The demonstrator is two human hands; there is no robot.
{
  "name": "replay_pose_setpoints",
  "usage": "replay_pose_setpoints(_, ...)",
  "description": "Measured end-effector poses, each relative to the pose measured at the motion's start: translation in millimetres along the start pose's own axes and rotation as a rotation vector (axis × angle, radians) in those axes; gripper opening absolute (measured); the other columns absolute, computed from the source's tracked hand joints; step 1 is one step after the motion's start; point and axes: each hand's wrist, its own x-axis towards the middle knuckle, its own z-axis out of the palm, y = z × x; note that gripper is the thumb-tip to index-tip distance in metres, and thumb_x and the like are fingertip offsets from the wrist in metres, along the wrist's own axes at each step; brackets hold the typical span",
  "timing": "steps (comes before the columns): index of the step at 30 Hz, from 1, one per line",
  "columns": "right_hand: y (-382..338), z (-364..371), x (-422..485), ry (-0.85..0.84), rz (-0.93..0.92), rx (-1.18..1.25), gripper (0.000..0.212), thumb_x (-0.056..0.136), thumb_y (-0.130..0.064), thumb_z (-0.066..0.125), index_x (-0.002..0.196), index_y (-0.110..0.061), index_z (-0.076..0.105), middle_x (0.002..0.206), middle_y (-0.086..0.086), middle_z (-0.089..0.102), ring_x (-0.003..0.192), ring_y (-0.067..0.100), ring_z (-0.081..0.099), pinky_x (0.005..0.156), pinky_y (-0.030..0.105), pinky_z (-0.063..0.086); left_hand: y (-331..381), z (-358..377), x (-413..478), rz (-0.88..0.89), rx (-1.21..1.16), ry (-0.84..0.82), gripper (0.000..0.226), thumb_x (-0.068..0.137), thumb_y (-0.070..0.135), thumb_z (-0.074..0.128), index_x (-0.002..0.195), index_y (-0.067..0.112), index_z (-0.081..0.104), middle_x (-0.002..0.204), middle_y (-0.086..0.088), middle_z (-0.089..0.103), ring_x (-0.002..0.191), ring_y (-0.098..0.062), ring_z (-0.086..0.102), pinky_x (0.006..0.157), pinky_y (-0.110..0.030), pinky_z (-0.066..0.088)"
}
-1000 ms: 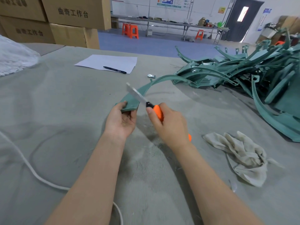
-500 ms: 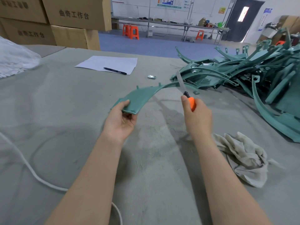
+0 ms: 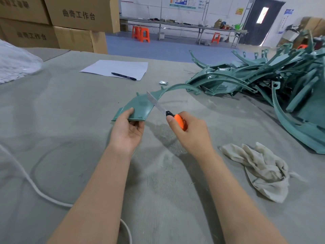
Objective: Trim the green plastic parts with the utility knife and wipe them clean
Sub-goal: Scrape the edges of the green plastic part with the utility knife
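Head view: you had the part (image 3: 140, 106) lifted off the table (image 3: 70, 120), wide flat end towards you, its thin curved arm sweeping away to the pile (image 3: 263, 80). Your left hand (image 3: 127, 131) pinched that wide end, thumb on top and fingers curled beneath. Your right hand (image 3: 190, 134) was wrapped round the orange handle of the knife (image 3: 166, 112), thumb up by the black collar. The blade lay across the part's right edge; it looked to be touching, but I couldn't be sure.

One hand carried the part easily, so I judged it light. The flat end looked stiff, while the long arm would likely spring under the blade. Smooth moulded plastic could slip, so holding the wide end close to the cut looked the soundest, with fingers kept behind the edge. The rag (image 3: 260, 169) lay crumpled on the table beside your right forearm, apart from both hands.
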Motion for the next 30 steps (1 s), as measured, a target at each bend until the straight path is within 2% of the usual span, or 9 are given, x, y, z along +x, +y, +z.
replay_pose_setpoints(3, -2, 0, 0, 0.015, 0.010, -0.019, 0.046, 0.089, -0.060, 0.049, 0.078, -0.015, 0.053, 0.051, -0.003, 0.041, 0.054, 0.022, 0.043, 0.055, 0.035, 0.037, 1, 1, 0, 0.003, 0.016, -0.007, 0.009, 0.095, 0.007, 0.052, 0.090, 0.009, 0.059, 0.066, -0.003, 0.070, 0.074, -0.013, 0.064, 0.059, -0.018, 0.055)
replay_pose_setpoints(7, -2, 0, 2, 0.065, 0.034, -0.052, 0.045, 0.090, -0.058, 0.048, 0.074, -0.016, 0.050, 0.050, -0.003, 0.040, 0.058, 0.027, 0.045, 0.055, 0.036, 0.035, 2, 0, 0, -0.003, 0.030, -0.015, 0.008, 0.095, 0.007, 0.053, 0.091, 0.009, 0.059, 0.082, -0.004, 0.068, 0.078, -0.014, 0.064, 0.065, -0.019, 0.056)
replay_pose_setpoints(12, 2, -4, 4, 0.089, 0.072, -0.076, 0.047, 0.091, -0.058, 0.047, 0.067, -0.019, 0.041, 0.052, -0.003, 0.040, 0.060, 0.027, 0.044, 0.055, 0.033, 0.031, 0, 1, -3, 0.006, 0.053, -0.027, 0.010, 0.094, 0.006, 0.053, 0.088, 0.010, 0.059, 0.065, -0.001, 0.071, 0.068, -0.011, 0.066, 0.055, -0.017, 0.056)
replay_pose_setpoints(16, 0, -2, 4, 0.103, 0.088, -0.097, 0.047, 0.090, -0.060, 0.046, 0.066, -0.020, 0.039, 0.051, -0.003, 0.040, 0.057, 0.023, 0.042, 0.052, 0.033, 0.028, 2, 0, -4, 0.022, 0.078, -0.038, 0.011, 0.095, 0.006, 0.053, 0.088, 0.011, 0.059, 0.064, 0.001, 0.071, 0.057, -0.008, 0.068, 0.056, -0.017, 0.056)
replay_pose_setpoints(19, 1, -1, 6, 0.136, 0.115, -0.107, 0.047, 0.090, -0.060, 0.046, 0.064, -0.022, 0.038, 0.052, -0.004, 0.041, 0.059, 0.026, 0.044, 0.054, 0.034, 0.030, 4, 0, -5, 0.014, 0.079, -0.039, 0.011, 0.094, 0.006, 0.053, 0.087, 0.012, 0.060, 0.065, 0.001, 0.071, 0.063, -0.009, 0.067, 0.056, -0.017, 0.056)
replay_pose_setpoints(21, 7, -6, 11, 0.197, 0.183, -0.086, 0.046, 0.091, -0.060, 0.045, 0.067, -0.020, 0.044, 0.056, -0.005, 0.044, 0.065, 0.028, 0.049, 0.057, 0.034, 0.034, 6, 0, -5, 0.007, 0.085, -0.037, 0.012, 0.094, 0.005, 0.054, 0.086, 0.013, 0.060, 0.067, 0.001, 0.071, 0.067, -0.010, 0.067, 0.056, -0.017, 0.055)
replay_pose_setpoints(27, 30, -25, 17, 0.238, 0.315, -0.111, 0.048, 0.093, -0.060, 0.043, 0.071, -0.018, 0.048, 0.063, -0.003, 0.048, 0.068, 0.025, 0.048, 0.058, 0.033, 0.030, 4, 3, -9, 0.013, 0.118, -0.047, 0.011, 0.094, 0.005, 0.053, 0.089, 0.013, 0.060, 0.066, 0.002, 0.072, 0.057, -0.008, 0.069, 0.050, -0.017, 0.053)
replay_pose_setpoints(29, 32, -33, 18, 0.248, 0.339, -0.052, 0.044, 0.094, -0.058, 0.044, 0.083, -0.016, 0.053, 0.070, -0.003, 0.050, 0.073, 0.024, 0.049, 0.064, 0.033, 0.033, 6, 2, -9, 0.021, 0.096, -0.049, 0.009, 0.094, 0.006, 0.054, 0.090, 0.012, 0.060, 0.067, 0.001, 0.072, 0.058, -0.009, 0.069, 0.050, -0.017, 0.053)
replay_pose_setpoints(30, 32, -36, 19, 0.250, 0.345, -0.015, 0.041, 0.094, -0.056, 0.045, 0.095, -0.015, 0.055, 0.078, -0.003, 0.052, 0.077, 0.022, 0.049, 0.068, 0.033, 0.035, 7, 2, -9, 0.023, 0.090, -0.048, 0.009, 0.094, 0.006, 0.055, 0.091, 0.012, 0.060, 0.067, 0.001, 0.072, 0.058, -0.009, 0.069, 0.050, -0.017, 0.053)
